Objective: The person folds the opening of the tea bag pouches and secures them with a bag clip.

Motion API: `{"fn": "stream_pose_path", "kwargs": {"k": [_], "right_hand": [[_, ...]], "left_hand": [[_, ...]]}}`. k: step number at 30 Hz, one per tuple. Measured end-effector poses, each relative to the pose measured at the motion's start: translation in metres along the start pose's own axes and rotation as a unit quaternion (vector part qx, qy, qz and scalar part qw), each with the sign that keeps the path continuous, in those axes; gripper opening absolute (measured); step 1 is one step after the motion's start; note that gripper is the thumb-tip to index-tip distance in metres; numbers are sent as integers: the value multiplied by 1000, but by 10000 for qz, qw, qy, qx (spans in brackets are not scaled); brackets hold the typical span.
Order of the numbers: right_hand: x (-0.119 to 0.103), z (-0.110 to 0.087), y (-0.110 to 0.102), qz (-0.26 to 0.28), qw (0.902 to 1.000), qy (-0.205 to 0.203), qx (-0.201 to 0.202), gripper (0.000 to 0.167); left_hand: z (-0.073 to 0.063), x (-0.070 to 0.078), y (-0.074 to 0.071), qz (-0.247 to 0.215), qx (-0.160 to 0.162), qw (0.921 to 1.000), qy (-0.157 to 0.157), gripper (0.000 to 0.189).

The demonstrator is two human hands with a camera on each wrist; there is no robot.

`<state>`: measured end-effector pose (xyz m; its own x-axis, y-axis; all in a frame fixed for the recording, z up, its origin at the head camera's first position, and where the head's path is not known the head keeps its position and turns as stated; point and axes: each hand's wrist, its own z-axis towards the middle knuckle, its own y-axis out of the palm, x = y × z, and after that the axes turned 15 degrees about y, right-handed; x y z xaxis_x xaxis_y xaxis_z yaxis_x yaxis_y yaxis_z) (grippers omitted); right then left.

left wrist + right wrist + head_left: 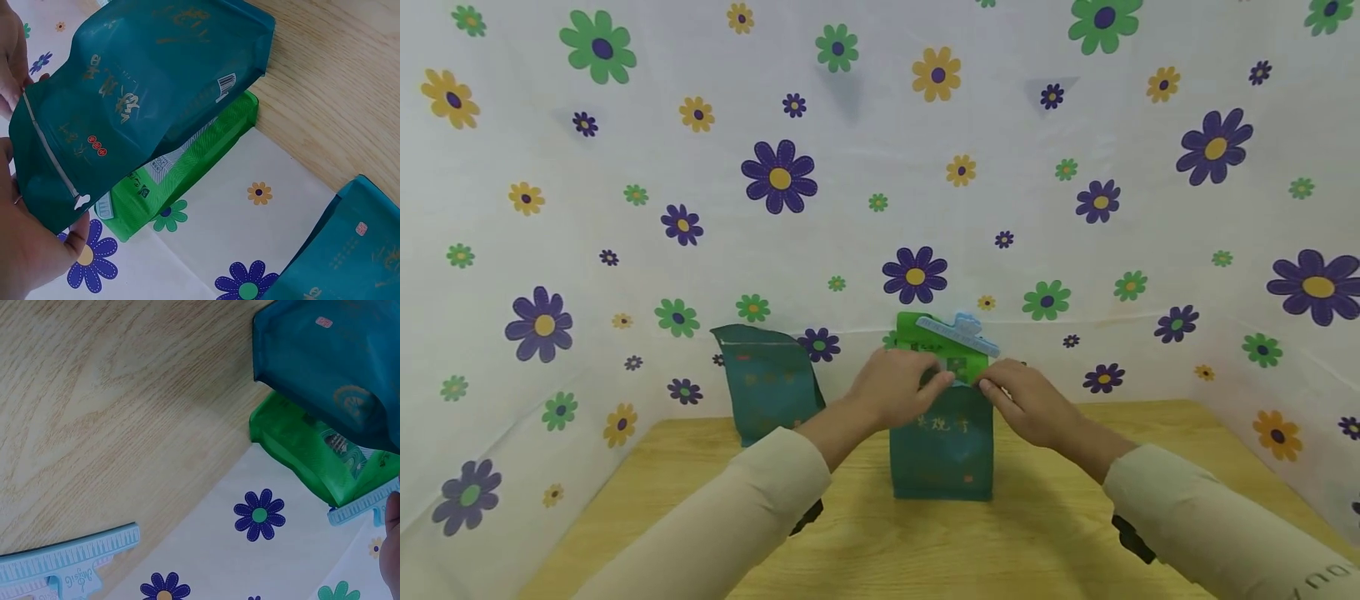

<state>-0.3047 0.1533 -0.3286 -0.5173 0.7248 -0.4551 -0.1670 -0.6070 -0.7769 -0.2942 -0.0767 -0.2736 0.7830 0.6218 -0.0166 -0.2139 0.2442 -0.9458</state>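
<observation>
A teal pouch (942, 450) with gold lettering stands upright on the table. My left hand (895, 387) pinches the left part of its top edge, and the same hand (37, 244) shows at lower left in the left wrist view. At the right end of that edge, my right hand (1030, 404) grips the pouch between thumb and fingers. Just behind stands a green pouch (912, 329), its top held by a light blue clip (958, 335). In the right wrist view, the right hand (392, 547) is mostly cut off by the frame.
Another teal pouch (771, 383) stands to the left on the wooden table (1037, 533), its top peaked at one side. More clips, a light blue one (75, 556) and a pinkish one beneath it, lie at lower left in the right wrist view. A flower-patterned cloth (865, 233) hangs behind.
</observation>
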Motion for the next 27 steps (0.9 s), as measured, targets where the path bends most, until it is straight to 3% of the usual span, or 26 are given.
{"fn": "stream_pose_path", "kwargs": {"k": [6,10,14,21,27], "right_hand": [[-2,2,1,96,9973,-65,-720,25],[-1,1,5,-94,9957,-58,-917,25],[-1,-1,7,-264,9958,68,-879,20],[-9,4,12,-660,9955,308,-600,8],[-8,5,13,-1036,9938,205,-342,14]], "left_hand": [[-4,-3,-1,-174,-26,9998,-12,31],[-4,-3,0,-188,-102,9998,-2,30],[0,-3,3,17,-202,9997,96,28],[2,-6,7,1199,-665,9898,400,31],[1,-8,11,1363,-846,9864,363,42]]}}
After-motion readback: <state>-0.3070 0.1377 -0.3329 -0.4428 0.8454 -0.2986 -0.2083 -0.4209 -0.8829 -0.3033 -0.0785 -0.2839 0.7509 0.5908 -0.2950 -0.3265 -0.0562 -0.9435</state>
